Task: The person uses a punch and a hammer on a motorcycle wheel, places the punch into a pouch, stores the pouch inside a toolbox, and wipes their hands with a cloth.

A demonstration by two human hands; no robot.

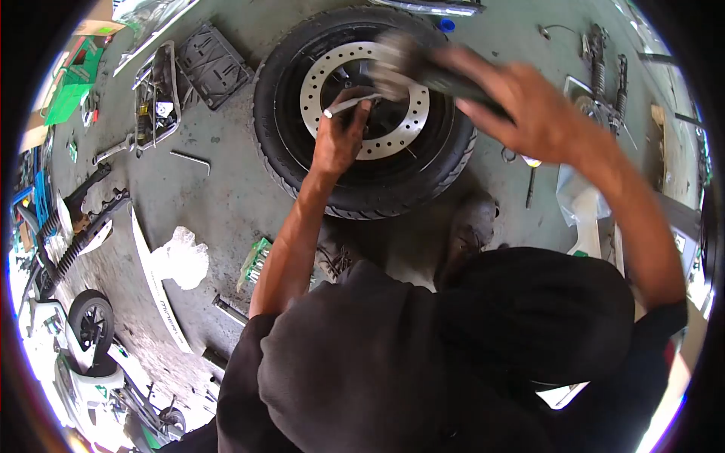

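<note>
A motorcycle wheel (277, 155) with a black tyre lies flat on the floor. A silver brake disc (411, 124) with a ring of holes faces up on it. My left hand (341, 143) is over the disc near the hub, with its fingers closed around a thin silver metal rod (349, 106). The rod lies slantwise across the thumb. My right hand (521, 106) grips the dark handle of a hammer (457, 84). Its head, smeared by motion, is above the hub, close to the rod's far end. Whether they touch cannot be made out.
An L-shaped hex key (191, 161) and a combination wrench (113, 149) lie left of the wheel, near a black plastic tray (214, 66). Shock absorbers (596, 64) are at the right. My shoes (470, 226) stand close to the tyre. A white plastic bag (181, 258) is lower left.
</note>
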